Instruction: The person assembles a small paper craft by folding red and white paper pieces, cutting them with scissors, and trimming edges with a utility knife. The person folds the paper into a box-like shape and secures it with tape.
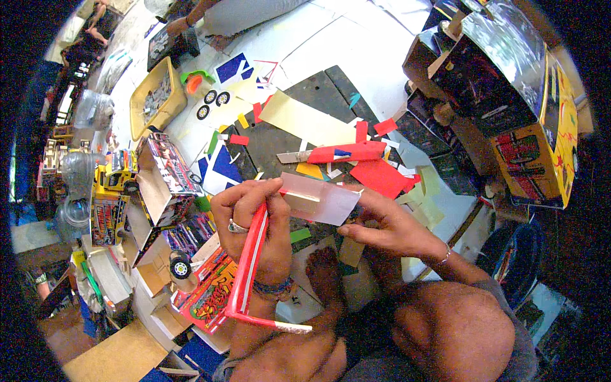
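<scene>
Sheet [334, 205], frosted plastic, spans both hands just nearer than the dark board [321, 89]; probably light, bendy, easily creased, best held by its ends. Left hand [277, 239] grips one end plus a red stick [245, 274]; right hand [398, 226] pinches the other.

White tiled floor [366, 54] glows bright within a dark, speckled fisheye rim.
Glare streaks the glossy top of the large black-and-yellow box-shaped body [528, 95]; the lower right falls dim, and edges bend and blur at far left.
</scene>
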The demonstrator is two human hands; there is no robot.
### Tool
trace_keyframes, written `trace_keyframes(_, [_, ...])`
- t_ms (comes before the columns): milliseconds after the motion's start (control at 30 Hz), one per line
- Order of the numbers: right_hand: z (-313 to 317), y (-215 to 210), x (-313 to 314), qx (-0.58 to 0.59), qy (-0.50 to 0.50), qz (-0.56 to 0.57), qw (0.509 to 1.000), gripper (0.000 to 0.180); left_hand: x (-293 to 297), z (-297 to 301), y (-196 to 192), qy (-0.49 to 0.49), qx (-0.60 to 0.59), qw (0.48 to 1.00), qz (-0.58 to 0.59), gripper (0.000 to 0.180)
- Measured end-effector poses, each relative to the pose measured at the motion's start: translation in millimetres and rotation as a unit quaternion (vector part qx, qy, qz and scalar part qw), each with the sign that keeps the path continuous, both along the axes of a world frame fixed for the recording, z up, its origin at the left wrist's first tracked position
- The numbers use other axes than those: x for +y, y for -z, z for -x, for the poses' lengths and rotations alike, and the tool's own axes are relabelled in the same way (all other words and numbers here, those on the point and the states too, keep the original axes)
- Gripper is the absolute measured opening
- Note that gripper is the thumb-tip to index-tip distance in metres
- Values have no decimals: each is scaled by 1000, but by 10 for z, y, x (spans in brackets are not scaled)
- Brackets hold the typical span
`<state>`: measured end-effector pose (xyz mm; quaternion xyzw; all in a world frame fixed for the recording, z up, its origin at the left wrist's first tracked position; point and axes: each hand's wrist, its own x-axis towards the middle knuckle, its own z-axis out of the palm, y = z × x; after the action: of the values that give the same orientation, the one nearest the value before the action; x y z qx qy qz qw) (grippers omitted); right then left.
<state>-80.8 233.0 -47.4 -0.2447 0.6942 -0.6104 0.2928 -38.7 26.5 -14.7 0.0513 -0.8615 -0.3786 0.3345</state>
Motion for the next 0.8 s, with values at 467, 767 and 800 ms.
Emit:
trace_keyframes(467, [-79, -275, 14, -128, 159, 68, 977, 24, 241, -272, -163, 167, -120, 962, -178, 65])
trace_keyframes(767, [-178, -366, 285, -140, 223, 121, 957, 36, 142, -424, -299, 325, -217, 754, -529, 79])
trace_keyframes(800, [-182, -367, 297, -134, 223, 126, 957, 39, 169, -421, -306, 296, -246, 755, -530, 77])
